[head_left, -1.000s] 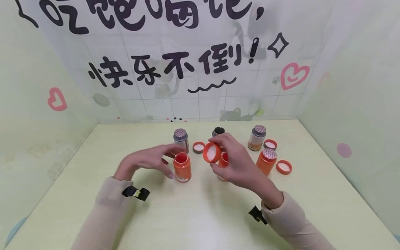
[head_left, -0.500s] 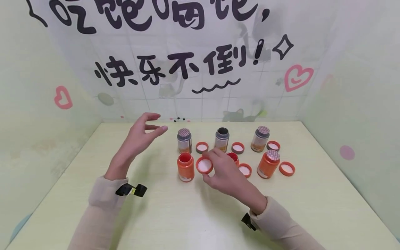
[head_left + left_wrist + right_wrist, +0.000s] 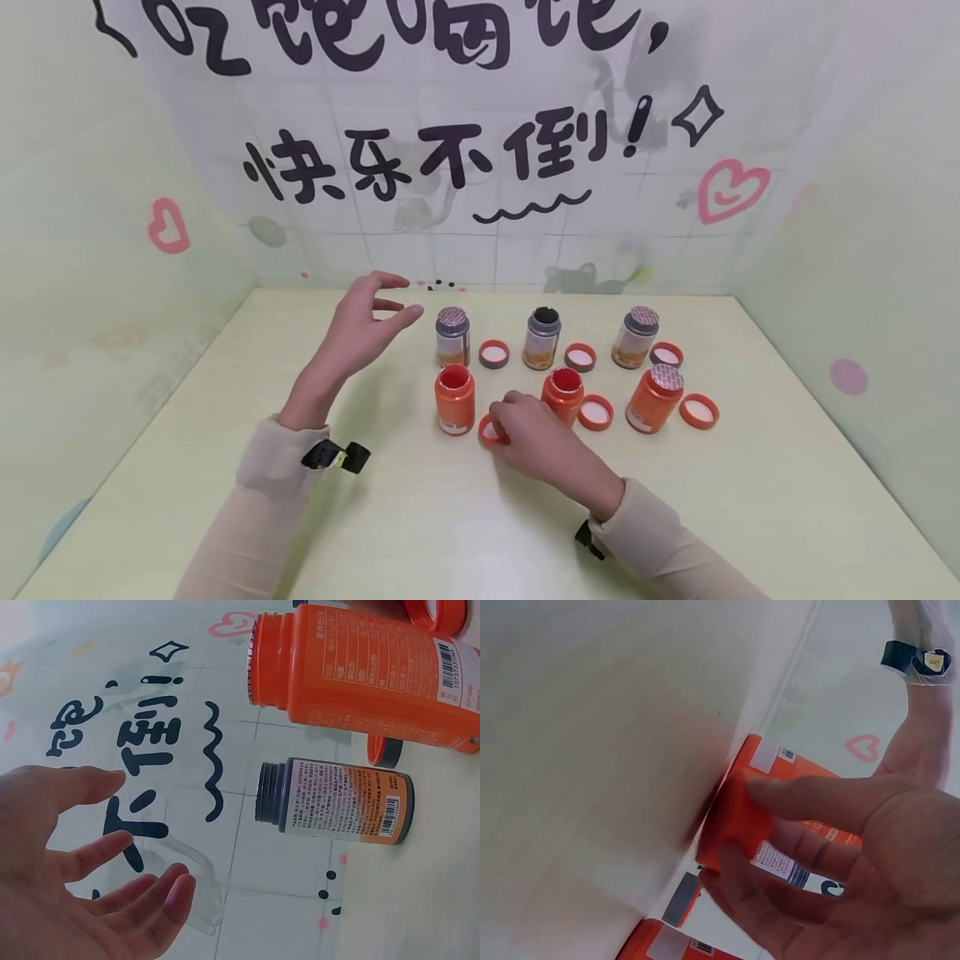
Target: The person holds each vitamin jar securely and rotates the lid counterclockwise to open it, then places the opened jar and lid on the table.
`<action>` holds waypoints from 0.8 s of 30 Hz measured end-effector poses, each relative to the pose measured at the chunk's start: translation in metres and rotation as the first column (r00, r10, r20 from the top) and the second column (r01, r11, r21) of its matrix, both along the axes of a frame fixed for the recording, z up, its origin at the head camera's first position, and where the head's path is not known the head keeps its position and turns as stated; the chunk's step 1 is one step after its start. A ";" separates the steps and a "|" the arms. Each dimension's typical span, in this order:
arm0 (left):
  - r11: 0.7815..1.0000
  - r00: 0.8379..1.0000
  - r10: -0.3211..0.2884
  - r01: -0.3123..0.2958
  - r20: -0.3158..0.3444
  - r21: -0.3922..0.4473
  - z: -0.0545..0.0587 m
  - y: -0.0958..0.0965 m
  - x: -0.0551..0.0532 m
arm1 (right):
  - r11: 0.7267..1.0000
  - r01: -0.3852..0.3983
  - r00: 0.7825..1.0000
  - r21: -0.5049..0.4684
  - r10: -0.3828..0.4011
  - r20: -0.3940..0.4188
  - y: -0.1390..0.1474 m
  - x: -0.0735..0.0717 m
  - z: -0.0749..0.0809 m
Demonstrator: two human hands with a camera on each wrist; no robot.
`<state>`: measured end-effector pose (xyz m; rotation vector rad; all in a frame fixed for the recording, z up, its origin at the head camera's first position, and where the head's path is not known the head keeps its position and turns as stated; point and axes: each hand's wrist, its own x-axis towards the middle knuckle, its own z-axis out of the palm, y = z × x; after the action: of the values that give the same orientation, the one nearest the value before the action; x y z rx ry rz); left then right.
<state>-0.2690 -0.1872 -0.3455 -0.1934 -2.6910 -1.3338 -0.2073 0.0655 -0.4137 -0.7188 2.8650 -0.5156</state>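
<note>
My right hand [image 3: 536,437] pinches an orange screw cap [image 3: 491,430], white-lined side up, low at the tabletop. In the right wrist view thumb and fingers grip the cap [image 3: 739,814] at its edge. Just left of it stands an uncapped orange bottle [image 3: 454,404], its mouth open. My left hand [image 3: 366,321] hovers empty, fingers apart, left of a grey bottle [image 3: 453,340] with a foil seal. In the left wrist view that grey bottle [image 3: 345,801] and the orange bottle [image 3: 360,679] lie beyond the fingertips.
Farther right are an open grey bottle [image 3: 542,340], an open orange bottle [image 3: 562,396], and sealed grey [image 3: 634,340] and orange [image 3: 654,402] ones. Caps lie beside them, among them an orange cap [image 3: 595,412] and another [image 3: 699,411]. A printed wall [image 3: 480,250] closes off the back.
The left hand has left the open orange bottle, moving back and left, then stayed there. The right hand has lowered the orange cap to the tabletop beside that bottle.
</note>
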 end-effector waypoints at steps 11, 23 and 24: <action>0.999 1.000 0.009 -0.010 -0.023 -0.032 -0.003 0.005 -0.001 | 0.998 0.064 0.995 0.019 -0.066 0.075 0.000 0.000 -0.003; 0.999 1.000 0.010 -0.011 -0.016 -0.041 -0.003 0.005 0.000 | 0.993 0.066 0.993 0.095 -0.075 0.096 0.000 0.011 0.009; 0.999 1.000 0.008 -0.009 -0.019 -0.042 -0.002 0.006 0.000 | 0.994 0.059 0.993 0.097 -0.068 0.093 0.002 0.014 0.014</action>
<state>-0.2686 -0.1812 -0.3479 -0.1975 -2.7028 -1.2666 -0.1933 0.0675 -0.3992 -0.5735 2.8078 -0.4080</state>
